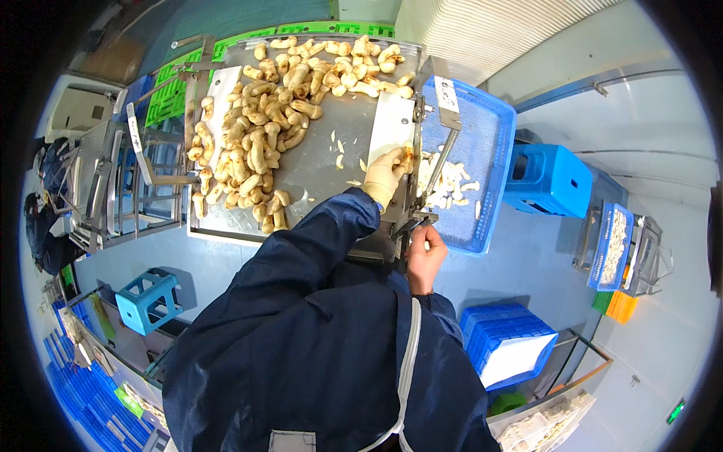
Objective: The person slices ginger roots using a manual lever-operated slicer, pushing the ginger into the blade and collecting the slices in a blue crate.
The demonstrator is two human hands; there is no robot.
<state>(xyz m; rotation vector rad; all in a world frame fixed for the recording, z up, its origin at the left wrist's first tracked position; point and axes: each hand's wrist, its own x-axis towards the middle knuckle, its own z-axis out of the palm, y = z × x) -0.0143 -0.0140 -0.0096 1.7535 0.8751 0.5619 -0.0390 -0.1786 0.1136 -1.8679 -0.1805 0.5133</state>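
Note:
My left hand [385, 176], in a cream glove, holds a mushroom [408, 158] at the right end of a white board [392, 124], beside a metal slicing fixture [418, 141]. My bare right hand [427, 257] is closed around the near end of the fixture's metal lever, its grip mostly hidden by the fingers. Whole thick-stemmed mushrooms [257, 144] lie heaped across the steel table [325, 152], with a few pale slivers [339, 161] on the bare metal. Beyond the fixture, cut mushroom slices [446, 183] lie in a blue mesh crate [477, 124].
A blue stool [551, 181] stands right of the crate, another stool [148, 302] at lower left. Stacked blue crates [508, 344] sit behind my right side. A metal rack [135, 186] is left of the table. Farther right is a blue tray [607, 248] of slices.

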